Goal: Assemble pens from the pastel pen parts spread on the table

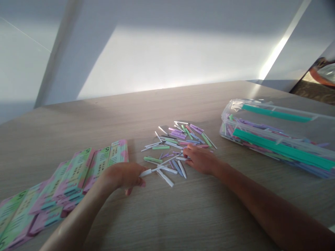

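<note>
My left hand [123, 176] lies at the near edge of a loose pile of pastel paper strips [178, 134], pinching a white strip [146, 172] whose end sticks out past the fingers. The pile mixes white, green, purple, pink and blue strips. My right hand [200, 159] rests on the pile's near right side, its fingers spread over several strips. Left of my left hand, overlapping printed cards [75, 174] in green and pink fan out on the table, with a large "5" on some of them.
A clear plastic box [261, 146] with teal bands and many pastel strips inside lies to the right on the wood-grain table [167, 216]. The table's far edge meets a sunlit wall [162, 62]. A shiny orange-and-glass object [320, 71] stands beyond it at the top right.
</note>
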{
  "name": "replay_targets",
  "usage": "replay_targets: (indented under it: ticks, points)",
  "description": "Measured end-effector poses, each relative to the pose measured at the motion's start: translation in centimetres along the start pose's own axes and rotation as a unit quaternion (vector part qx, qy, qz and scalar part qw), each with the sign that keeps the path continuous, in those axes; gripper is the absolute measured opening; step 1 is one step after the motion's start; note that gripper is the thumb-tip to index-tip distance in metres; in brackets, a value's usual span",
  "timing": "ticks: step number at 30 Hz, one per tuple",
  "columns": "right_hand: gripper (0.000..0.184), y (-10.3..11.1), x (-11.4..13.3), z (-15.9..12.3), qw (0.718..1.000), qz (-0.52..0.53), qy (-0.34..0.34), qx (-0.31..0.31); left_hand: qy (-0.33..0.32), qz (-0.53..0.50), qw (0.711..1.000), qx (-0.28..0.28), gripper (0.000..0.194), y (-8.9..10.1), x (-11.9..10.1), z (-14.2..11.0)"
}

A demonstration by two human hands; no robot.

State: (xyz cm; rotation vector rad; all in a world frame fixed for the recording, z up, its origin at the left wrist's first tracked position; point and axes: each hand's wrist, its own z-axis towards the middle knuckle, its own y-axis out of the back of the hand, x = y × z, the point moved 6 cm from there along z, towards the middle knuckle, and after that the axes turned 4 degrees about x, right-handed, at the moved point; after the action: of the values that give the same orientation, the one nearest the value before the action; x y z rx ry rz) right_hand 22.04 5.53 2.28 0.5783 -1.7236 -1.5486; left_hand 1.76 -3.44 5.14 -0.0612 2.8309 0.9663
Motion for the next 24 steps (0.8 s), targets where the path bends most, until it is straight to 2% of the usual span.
replay_targets:
  ticks: [4, 8, 14, 24]
  points:
    - [0.009, -0.1, -0.7, 0.3, 0.999, -0.028, -0.032, 0.002, -0.003, 0.001, 1.000, -0.005, 0.013, -0.1, 0.1, 0.1]
    - [0.012, 0.7, -1.9, 0.3, 0.995, -0.026, -0.086, -0.036, -0.008, -0.003, 1.000, -0.007, 0.016, -0.1, 0.0, 0.1]
    - [0.016, 1.5, -3.4, 0.2, 0.993, -0.016, -0.106, -0.048, -0.015, -0.006, 1.000, 0.002, 0.014, -0.1, -0.3, 0.0]
    - [0.013, 0.6, -1.8, 0.1, 0.995, -0.051, -0.091, 0.003, -0.018, 0.004, 1.000, 0.001, 0.020, -0.3, -0.4, 0.0]
